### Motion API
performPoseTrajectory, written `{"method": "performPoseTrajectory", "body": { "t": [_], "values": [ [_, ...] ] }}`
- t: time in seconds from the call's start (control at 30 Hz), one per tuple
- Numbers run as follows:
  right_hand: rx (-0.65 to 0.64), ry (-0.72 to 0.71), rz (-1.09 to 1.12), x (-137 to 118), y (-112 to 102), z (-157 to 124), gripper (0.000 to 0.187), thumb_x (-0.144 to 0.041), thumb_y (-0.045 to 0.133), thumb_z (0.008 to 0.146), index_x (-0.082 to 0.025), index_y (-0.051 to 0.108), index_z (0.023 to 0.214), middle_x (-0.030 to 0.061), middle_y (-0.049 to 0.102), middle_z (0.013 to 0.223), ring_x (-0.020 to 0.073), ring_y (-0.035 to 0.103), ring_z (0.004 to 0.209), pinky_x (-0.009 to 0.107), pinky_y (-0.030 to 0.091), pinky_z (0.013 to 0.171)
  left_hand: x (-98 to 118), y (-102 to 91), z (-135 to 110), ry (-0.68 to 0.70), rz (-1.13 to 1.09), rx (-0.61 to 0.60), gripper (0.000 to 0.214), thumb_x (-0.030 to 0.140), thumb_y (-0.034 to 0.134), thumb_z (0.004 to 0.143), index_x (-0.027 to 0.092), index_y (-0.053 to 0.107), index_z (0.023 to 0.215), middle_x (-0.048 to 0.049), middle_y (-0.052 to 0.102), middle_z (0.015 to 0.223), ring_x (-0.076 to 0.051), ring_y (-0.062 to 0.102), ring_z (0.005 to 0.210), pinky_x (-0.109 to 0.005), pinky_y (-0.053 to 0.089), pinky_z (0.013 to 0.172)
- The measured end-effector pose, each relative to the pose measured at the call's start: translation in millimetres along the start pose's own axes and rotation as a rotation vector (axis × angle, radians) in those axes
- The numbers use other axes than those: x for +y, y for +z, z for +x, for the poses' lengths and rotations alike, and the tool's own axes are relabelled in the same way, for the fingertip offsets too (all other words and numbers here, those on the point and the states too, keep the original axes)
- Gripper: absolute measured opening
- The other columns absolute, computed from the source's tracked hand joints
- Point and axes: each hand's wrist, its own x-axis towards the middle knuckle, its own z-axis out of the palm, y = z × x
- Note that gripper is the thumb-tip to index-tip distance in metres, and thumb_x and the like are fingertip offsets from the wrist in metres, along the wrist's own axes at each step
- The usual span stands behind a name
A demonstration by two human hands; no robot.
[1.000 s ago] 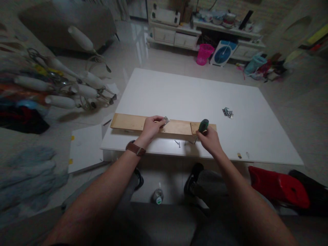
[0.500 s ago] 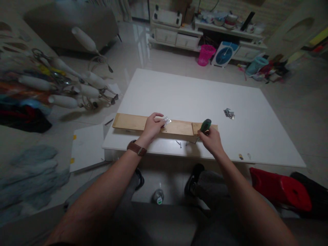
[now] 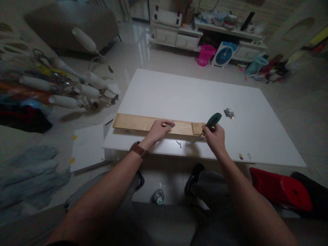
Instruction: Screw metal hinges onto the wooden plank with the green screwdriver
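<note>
A long wooden board lies along the near side of the white table, with a short wood block at its right end. Over the board's middle, my left hand is closed on a small metal bracket with holes. My right hand grips a screwdriver with a green handle, beside the block. Its thin shaft slants down to the left, the tip close to the screws lying in front of the board.
More metal brackets lie in a small pile at the right of the table. Two small pieces, one a yellowish and dark bit, sit near the front edge. A red stool stands at the right, and a glass bottle is on the floor.
My left hand has moved right along the board with the bracket. My right hand has shifted slightly right, and the screwdriver is tilted so that its shaft now shows.
</note>
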Motion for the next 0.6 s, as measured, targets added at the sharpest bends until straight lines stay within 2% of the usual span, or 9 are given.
{"method": "performPoseTrajectory", "body": {
  "t": [0.1,0.2,0.4,0.6],
  "values": [
    [0.022,0.015,0.045,-3,-1,0,0.024,-0.044,0.071,0.079,-0.021,0.066,0.082,0.0084,0.072,0.083,0.0248,0.068,0.077,0.039,0.057,0.065,-3,3.2,0,0.029,0.054,-0.050,0.023,0.001,0.073,0.072,0.019,0.084,0.082,-0.0086,0.082,0.095,-0.018,0.068,0.080,-0.032,0.056,0.085],
    [0.030,0.042,0.114,-7,-1,1,0.025,-0.045,0.071,0.078,-0.021,0.064,0.080,0.0061,0.071,0.080,0.0223,0.068,0.071,0.036,0.056,0.061,-8,7.4,-2,0.085,0.142,-0.106,0.024,0.003,0.073,0.072,0.020,0.084,0.084,-0.0077,0.081,0.093,-0.018,0.067,0.079,-0.032,0.055,0.081],
    [0.025,0.087,0.235,-13,-1,1,0.027,-0.045,0.073,0.075,-0.021,0.063,0.080,0.0031,0.067,0.076,0.0164,0.062,0.061,0.031,0.050,0.053,-18,21.4,-13,0.264,0.277,-0.251,0.029,0.004,0.075,0.073,0.020,0.083,0.095,-0.0084,0.078,0.103,-0.022,0.070,0.096,-0.035,0.054,0.092],
    [0.015,0.086,0.321,-14,2,0,0.028,-0.045,0.075,0.075,-0.022,0.059,0.077,-0.0012,0.061,0.068,0.0126,0.055,0.053,0.028,0.046,0.049,-34,37.2,-20,0.286,0.338,-0.393,0.026,0.010,0.079,0.075,0.018,0.080,0.100,-0.0078,0.076,0.102,-0.022,0.070,0.095,-0.034,0.055,0.090]
  ]
}}
